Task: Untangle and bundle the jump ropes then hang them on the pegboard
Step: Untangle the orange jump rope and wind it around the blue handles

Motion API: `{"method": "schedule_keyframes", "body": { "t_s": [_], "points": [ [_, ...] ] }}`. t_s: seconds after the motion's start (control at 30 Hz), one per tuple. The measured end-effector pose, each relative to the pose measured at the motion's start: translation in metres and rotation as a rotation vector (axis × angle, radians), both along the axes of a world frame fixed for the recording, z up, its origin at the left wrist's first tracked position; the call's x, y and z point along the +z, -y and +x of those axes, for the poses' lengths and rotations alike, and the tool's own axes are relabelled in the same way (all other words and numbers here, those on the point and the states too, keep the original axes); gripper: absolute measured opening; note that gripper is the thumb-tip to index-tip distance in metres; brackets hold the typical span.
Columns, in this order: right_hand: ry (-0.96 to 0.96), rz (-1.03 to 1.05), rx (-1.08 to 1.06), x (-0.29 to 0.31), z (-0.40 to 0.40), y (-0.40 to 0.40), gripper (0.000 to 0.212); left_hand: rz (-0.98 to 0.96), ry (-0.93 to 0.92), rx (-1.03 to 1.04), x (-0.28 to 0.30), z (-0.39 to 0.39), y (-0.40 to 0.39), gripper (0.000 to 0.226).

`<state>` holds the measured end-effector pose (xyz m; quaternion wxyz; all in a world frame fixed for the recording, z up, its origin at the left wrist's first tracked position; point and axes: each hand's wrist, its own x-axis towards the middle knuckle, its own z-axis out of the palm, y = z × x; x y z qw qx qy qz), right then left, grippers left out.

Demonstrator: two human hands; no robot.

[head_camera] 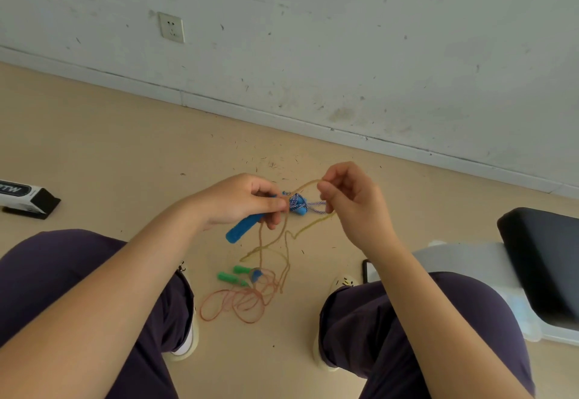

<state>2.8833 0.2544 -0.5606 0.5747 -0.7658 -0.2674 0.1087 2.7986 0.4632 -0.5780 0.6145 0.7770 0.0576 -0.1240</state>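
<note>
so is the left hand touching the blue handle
Touching. The head view shows the left hand with its fingers curled around the upper part of the blue handle, whose lower end sticks out below the palm.

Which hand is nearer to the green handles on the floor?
Left. The left hand, gripping the blue handle, is almost straight above the green handles; the right hand is farther off to the right.

Plain indoor room, maybe a bare office or back room, scuffed pale wall (344,38) with a wall socket (171,27), grey baseboard (282,116), beige floor (109,148) littered with small debris, dark padded seat (542,257) at right
</note>
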Motion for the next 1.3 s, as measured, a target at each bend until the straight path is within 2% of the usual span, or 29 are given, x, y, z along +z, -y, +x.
{"method": "schedule_keyframes", "body": {
  "t_s": [0.07, 0.1, 0.17, 0.27, 0.37, 0.5, 0.67, 0.73, 0.83, 0.93, 1.03, 1.17, 1.23, 1.3],
  "points": [
    [0.004, 0.049, -0.071, 0.001, 0.004, 0.002, 0.018, 0.178, -0.037, -0.007, -0.002, -0.002, -0.006, 0.02],
    [0.006, 0.05, -0.084, 0.0, 0.006, 0.004, 0.018, 0.208, -0.041, 0.014, -0.002, -0.002, -0.008, 0.023],
    [-0.024, 0.013, -0.042, 0.0, 0.008, 0.006, 0.017, 0.131, -0.027, 0.063, 0.001, -0.002, -0.009, 0.024],
    [-0.078, -0.068, 0.124, -0.002, 0.003, 0.005, 0.032, -0.051, 0.013, 0.05, 0.006, -0.001, -0.003, 0.024],
    [-0.112, -0.096, 0.243, -0.008, -0.009, -0.003, 0.023, -0.123, 0.016, -0.018, 0.006, 0.0, 0.006, 0.023],
    [-0.064, -0.058, 0.159, -0.011, -0.007, -0.004, 0.013, -0.117, -0.009, -0.012, 0.007, -0.001, 0.003, 0.021],
    [-0.03, 0.081, -0.121, -0.004, 0.009, 0.004, 0.013, -0.008, -0.054, 0.051, 0.006, -0.004, -0.012, 0.02],
    [-0.033, 0.043, -0.095, -0.002, 0.01, 0.007, 0.014, -0.006, -0.041, 0.078, 0.006, -0.004, -0.012, 0.02],
    [-0.091, -0.035, 0.086, -0.003, 0.002, 0.004, 0.026, -0.06, -0.001, 0.071, 0.006, -0.003, -0.005, 0.017],
    [-0.103, -0.094, 0.193, -0.009, -0.01, -0.004, 0.017, -0.144, 0.019, 0.005, 0.004, -0.002, 0.007, 0.017],
    [-0.035, -0.099, 0.116, -0.009, -0.009, -0.006, 0.013, -0.166, 0.025, -0.006, 0.003, 0.0, 0.007, 0.015],
    [-0.053, 0.08, -0.145, -0.001, 0.003, 0.001, 0.01, -0.198, 0.046, 0.048, 0.002, 0.0, -0.003, 0.013],
    [-0.093, 0.097, -0.116, 0.001, 0.004, 0.003, 0.007, -0.191, 0.057, 0.062, 0.0, -0.001, -0.004, 0.013],
    [-0.103, 0.04, 0.003, 0.0, -0.001, 0.001, 0.016, -0.191, 0.061, 0.056, -0.001, -0.001, -0.001, 0.013]
  ]
}}
